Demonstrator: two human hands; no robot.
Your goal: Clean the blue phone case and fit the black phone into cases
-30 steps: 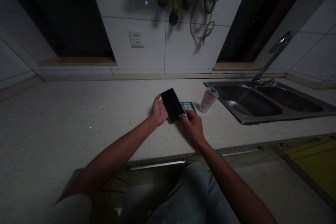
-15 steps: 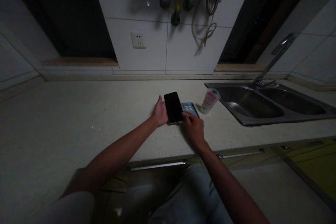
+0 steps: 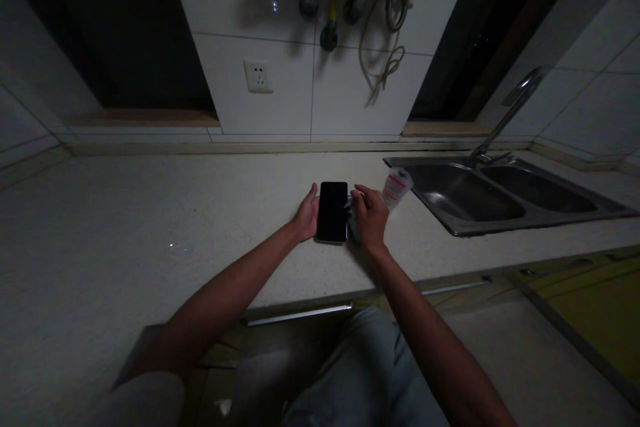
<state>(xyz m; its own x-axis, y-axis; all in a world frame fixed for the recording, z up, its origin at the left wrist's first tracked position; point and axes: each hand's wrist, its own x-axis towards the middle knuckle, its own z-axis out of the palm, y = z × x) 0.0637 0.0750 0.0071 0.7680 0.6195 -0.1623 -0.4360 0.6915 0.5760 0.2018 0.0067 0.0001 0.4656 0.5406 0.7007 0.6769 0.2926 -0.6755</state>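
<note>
A smartphone (image 3: 332,212) with a dark screen faces up above the counter. My left hand (image 3: 307,215) is wrapped round its left side, thumb raised along the edge. My right hand (image 3: 370,215) is at the phone's right edge, its fingers pinched together; a small pale bit shows at the fingertips, too small to name. Under and behind that hand lies a blue phone case (image 3: 355,228), mostly hidden. Just beyond my right hand stands a clear plastic cup (image 3: 396,187) with pink print.
A steel double sink (image 3: 456,230) with a chrome faucet (image 3: 510,113) is set into the pale counter (image 3: 125,227) at the right. A wall socket (image 3: 259,77), pipes and a tied cord (image 3: 387,67) are on the tiled wall. Drawer handles (image 3: 300,315) line the front edge.
My right hand has moved up from the phone's lower right corner to its right edge. The phone has turned more upright in view, and the case is now mostly covered.
</note>
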